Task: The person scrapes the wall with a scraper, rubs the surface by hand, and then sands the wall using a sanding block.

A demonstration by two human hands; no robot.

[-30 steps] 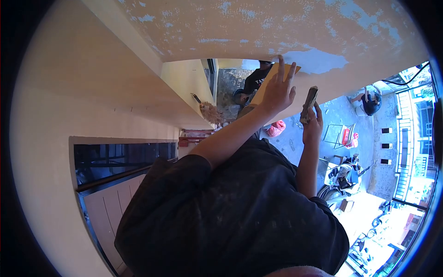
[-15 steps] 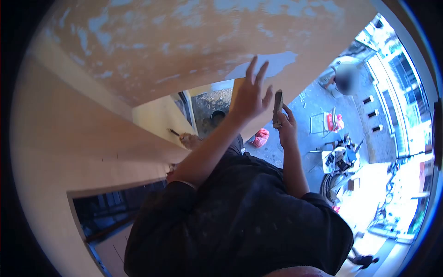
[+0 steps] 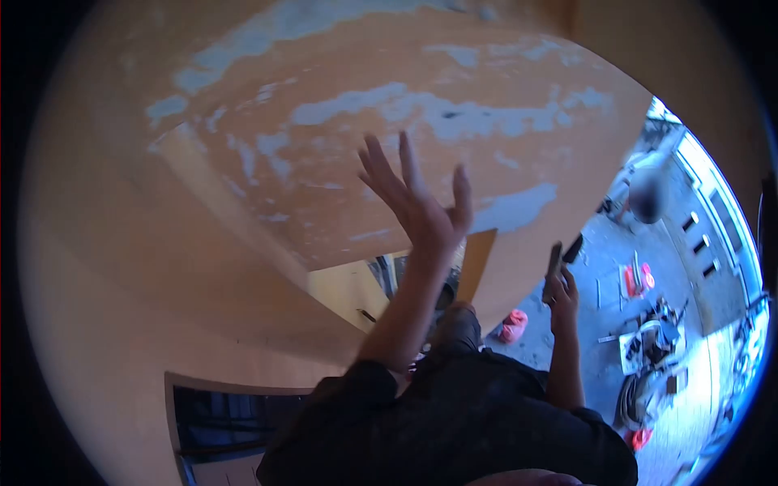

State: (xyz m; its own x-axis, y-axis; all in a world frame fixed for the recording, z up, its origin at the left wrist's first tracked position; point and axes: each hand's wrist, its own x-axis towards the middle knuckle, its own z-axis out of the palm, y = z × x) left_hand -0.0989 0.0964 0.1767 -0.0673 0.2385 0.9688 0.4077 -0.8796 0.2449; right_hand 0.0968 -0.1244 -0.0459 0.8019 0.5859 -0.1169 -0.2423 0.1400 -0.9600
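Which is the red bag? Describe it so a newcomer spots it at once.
Find the blue-grey floor past the wall's edge. In view, look between the leg and right hand. The bag is crumpled, nearer the leg than any other red thing.

Wall (image 3: 438,113), 12 o'clock: no txt legible, paint patches only.
Dark shirt (image 3: 454,429), btwn 5 & 6 o'clock: no lettering legible.
Red bag (image 3: 513,326), approx 4 o'clock: no label/brand legible.
Red chair (image 3: 639,279), approx 3 o'clock: too small, nothing legible.
Motorbike (image 3: 644,397), approx 4 o'clock, nr edge: brand/no. plate n/a, too small & blurred to read.
Signs/nos. overall: none legible.
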